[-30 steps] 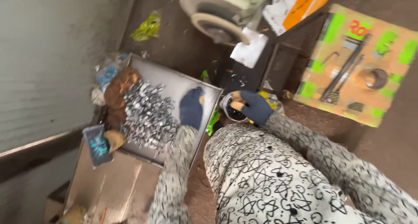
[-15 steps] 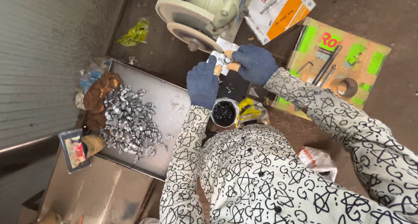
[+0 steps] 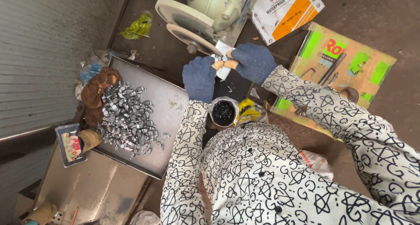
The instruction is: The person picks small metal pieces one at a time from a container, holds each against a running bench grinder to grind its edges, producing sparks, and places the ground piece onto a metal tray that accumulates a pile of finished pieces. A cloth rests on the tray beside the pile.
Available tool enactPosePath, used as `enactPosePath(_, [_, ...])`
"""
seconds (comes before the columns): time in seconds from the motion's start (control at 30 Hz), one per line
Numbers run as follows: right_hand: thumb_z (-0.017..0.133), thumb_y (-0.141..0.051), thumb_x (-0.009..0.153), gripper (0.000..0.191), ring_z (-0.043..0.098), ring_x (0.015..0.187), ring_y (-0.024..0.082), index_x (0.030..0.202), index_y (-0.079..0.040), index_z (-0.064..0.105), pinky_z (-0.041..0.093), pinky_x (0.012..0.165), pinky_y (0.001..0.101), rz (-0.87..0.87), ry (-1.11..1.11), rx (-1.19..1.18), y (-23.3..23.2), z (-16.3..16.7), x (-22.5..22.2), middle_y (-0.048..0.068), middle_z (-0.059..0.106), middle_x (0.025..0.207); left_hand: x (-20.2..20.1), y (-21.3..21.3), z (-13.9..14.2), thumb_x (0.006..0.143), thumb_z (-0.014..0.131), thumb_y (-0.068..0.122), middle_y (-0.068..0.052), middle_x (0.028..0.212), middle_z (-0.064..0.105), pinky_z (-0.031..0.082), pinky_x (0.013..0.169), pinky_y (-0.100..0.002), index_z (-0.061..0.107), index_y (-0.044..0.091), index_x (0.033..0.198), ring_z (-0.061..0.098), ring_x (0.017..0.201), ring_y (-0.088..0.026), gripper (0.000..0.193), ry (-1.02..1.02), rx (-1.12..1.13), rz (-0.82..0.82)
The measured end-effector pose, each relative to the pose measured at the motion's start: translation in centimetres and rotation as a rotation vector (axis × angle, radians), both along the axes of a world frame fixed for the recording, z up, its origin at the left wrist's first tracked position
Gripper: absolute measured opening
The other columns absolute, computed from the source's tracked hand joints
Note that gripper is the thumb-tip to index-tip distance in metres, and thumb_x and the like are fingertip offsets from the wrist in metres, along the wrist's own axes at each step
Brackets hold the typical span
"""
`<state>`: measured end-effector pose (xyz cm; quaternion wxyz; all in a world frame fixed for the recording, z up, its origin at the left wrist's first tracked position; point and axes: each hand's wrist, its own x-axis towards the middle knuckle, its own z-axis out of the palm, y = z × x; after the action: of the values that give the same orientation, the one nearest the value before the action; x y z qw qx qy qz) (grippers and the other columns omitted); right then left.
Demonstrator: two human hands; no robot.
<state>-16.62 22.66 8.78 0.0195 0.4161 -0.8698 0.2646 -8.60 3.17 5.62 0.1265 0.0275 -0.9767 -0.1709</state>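
My left hand (image 3: 199, 77) and my right hand (image 3: 252, 61) wear blue knit gloves with open fingertips. Both pinch a small silvery metal part (image 3: 223, 59) held between them, close to the pale green machine (image 3: 209, 8) with its round discs. A white block (image 3: 224, 55) sits just behind the fingers. Below my hands stands a small cup of dark material (image 3: 223, 111) beside a yellow wrapper (image 3: 249, 110). To the left, a metal tray (image 3: 173, 103) holds a heap of several shiny metal pieces (image 3: 126, 118).
A brown rag (image 3: 98, 88) lies at the tray's far edge. A green and tan cardboard sheet (image 3: 346, 61) with tools on it lies to the right. A white and orange bag (image 3: 284, 8) lies by the machine. A corrugated shutter (image 3: 39, 54) borders the left.
My hands rose from the tray and the cup toward the machine and came together on the small part. The camera view swung right and steadied.
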Motion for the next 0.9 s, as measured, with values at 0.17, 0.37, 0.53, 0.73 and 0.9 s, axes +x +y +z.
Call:
enactPosePath(0.17, [0.075, -0.04, 0.094, 0.032, 0.066, 0.078, 0.033, 0.103, -0.01, 0.072, 0.05, 0.065, 0.0451, 0.137, -0.024, 0.056, -0.4, -0.5, -2.4, 0.011, 0.064, 0.082, -0.6, 0.0, -0.9, 0.088, 0.065, 0.025, -0.003, 0.087, 0.062, 0.045, 0.071, -0.044, 0.069, 0.017, 0.111, 0.063, 0.081, -0.025, 0.025, -0.009, -0.053, 0.047])
enactPosePath(0.37, [0.073, -0.026, 0.091, 0.023, 0.066, 0.082, 0.034, 0.108, -0.01, 0.069, 0.052, 0.07, 0.0444, 0.488, -0.025, 0.089, -0.6, -0.8, -7.6, 0.011, 0.063, 0.085, 0.6, 2.0, -2.1, 0.09, 0.066, 0.025, -0.004, 0.086, 0.061, 0.045, 0.071, -0.044, 0.069, 0.016, 0.111, 0.062, 0.08, -0.025, 0.023, 0.033, -0.057, 0.062])
enactPosePath(0.53, [0.072, -0.017, 0.088, 0.029, 0.066, 0.088, 0.033, 0.116, -0.012, 0.067, 0.054, 0.076, 0.0446, 0.551, -0.016, 0.144, -1.3, -0.1, -8.8, 0.01, 0.063, 0.092, 0.3, 2.2, -2.7, 0.092, 0.066, 0.025, -0.004, 0.086, 0.061, 0.045, 0.071, -0.045, 0.069, 0.016, 0.111, 0.062, 0.079, -0.025, 0.021, 0.07, -0.042, 0.06])
enactPosePath(0.73, [0.072, -0.027, 0.097, 0.033, 0.065, 0.094, 0.03, 0.124, -0.009, 0.064, 0.052, 0.078, 0.0425, 0.088, -0.213, -0.154, 0.1, -0.2, -1.8, 0.01, 0.063, 0.098, 1.3, 2.3, -0.6, 0.096, 0.068, 0.027, -0.004, 0.085, 0.06, 0.046, 0.072, -0.046, 0.068, 0.017, 0.107, 0.062, 0.08, -0.026, 0.015, 0.115, 0.004, 0.008])
enactPosePath(0.9, [0.064, -0.028, 0.104, 0.029, 0.062, 0.079, 0.013, 0.113, -0.001, 0.059, 0.054, 0.067, 0.0322, -0.398, -1.7, -1.15, 1.1, -6.4, 11.3, 0.002, 0.063, 0.092, 5.2, -2.1, 0.9, 0.083, 0.079, 0.035, -0.013, 0.097, 0.07, 0.052, 0.08, -0.047, 0.069, 0.009, 0.109, 0.068, 0.091, -0.034, 0.038, -0.016, 0.329, -0.226])
